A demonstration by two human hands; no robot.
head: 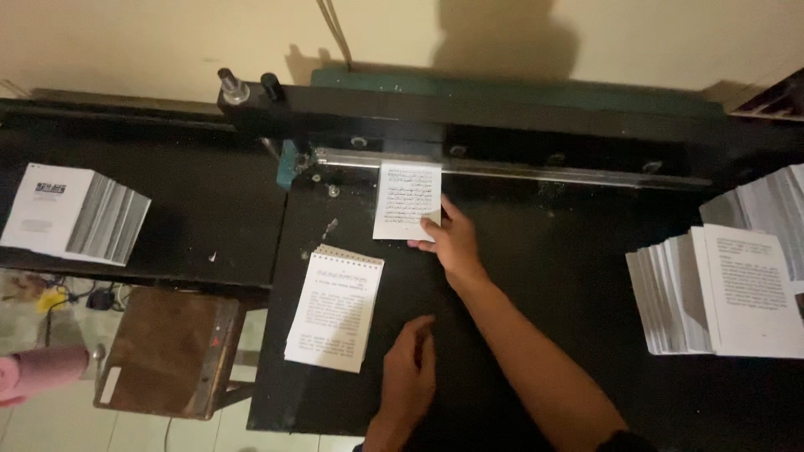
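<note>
We had our right hand [452, 243] stretched out across the black counter [569, 276], fingers spread flat and pressing the lower right corner of a small booklet [406, 201]; it pinned the booklet rather than gripping it. The booklet lay face up with its top edge pushed against the metal bar [519, 172] of the cutter [502, 125] at the back of the counter. Our left hand [410, 368] rested near the front edge, loosely open with the fingers slightly curled, holding nothing, its fingertips just beside a second booklet [335, 308]. That one lay flat and slightly tilted, with a row of punched holes along its top edge, well short of the bar and apart from the first. On the right side of the counter sat a fanned stack [720, 293] of printed booklets, with more piled behind it at the edge of view. On the left, on a lower dark surface, stood another stack [75, 213], its white cover turned up. Below that stack we could see a worn brown stool [172, 351] on the tiled floor [50, 418], and a pink thing [38, 372] at the left edge that we could not make out. A pale wall [167, 42] ran behind the cutter.
</note>
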